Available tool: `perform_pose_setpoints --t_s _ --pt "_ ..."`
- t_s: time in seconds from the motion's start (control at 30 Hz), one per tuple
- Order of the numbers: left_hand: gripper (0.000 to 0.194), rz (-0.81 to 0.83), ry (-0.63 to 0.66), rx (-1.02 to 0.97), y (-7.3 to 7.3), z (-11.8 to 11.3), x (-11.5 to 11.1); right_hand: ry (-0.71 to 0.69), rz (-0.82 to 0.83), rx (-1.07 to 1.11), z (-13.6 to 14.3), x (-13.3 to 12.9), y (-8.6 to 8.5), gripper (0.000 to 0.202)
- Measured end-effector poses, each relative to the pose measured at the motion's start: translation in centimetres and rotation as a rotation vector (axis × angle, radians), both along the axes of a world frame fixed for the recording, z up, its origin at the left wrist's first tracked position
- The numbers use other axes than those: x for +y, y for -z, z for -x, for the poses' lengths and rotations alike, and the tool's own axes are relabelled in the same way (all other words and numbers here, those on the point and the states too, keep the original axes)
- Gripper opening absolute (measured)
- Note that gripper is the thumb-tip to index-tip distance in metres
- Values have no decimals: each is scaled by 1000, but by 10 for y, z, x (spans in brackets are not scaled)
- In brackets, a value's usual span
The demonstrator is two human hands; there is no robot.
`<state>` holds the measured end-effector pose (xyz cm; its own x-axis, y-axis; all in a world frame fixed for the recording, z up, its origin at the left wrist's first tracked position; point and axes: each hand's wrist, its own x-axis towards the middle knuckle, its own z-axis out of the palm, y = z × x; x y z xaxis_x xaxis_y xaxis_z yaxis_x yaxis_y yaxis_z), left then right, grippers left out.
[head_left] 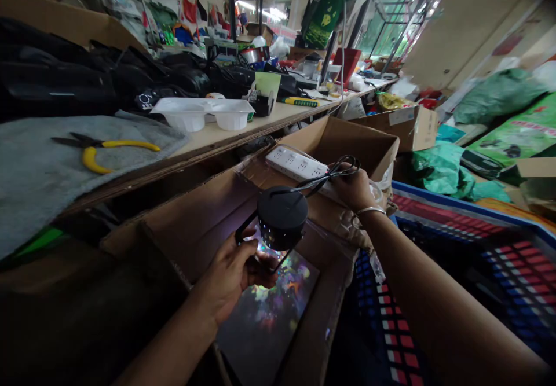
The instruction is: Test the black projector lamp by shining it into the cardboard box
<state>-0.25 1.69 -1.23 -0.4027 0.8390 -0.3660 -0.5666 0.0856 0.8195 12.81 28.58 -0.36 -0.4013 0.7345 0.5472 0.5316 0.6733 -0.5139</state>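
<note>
My left hand point(232, 273) grips the underside of a small round black lamp point(282, 215) that throws coloured light spots into an open cardboard box point(191, 224) below it. A black cable point(324, 175) runs from the lamp up to my right hand point(354, 189), which holds the cable's looped end against a white power strip point(297, 165). The strip lies on the flap of a second cardboard box point(347, 140). A silver bangle sits on my right wrist.
A long workbench point(226, 134) on the left carries yellow-handled pliers point(104, 146) on a grey cloth, white plastic trays point(204, 111), black bags and tools. A blue crate point(478, 247) stands at right, with green bags point(438, 163) and more boxes beyond.
</note>
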Motion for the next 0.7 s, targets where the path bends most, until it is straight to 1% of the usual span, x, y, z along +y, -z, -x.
perform_pose_setpoints --t_s 0.2,0.37,0.5,0.7 --pt "28 -30 -3 5 -1 2 1 13 -5 -10 1 -4 -4 20" --pt "27 -29 -25 4 1 2 1 4 13 2 1 -8 -6 18" --pt "23 -27 -45 32 1 2 0 -3 14 20 2 -11 -8 16" --pt "31 -16 -36 65 3 3 -1 -6 -2 0 2 -12 -8 15"
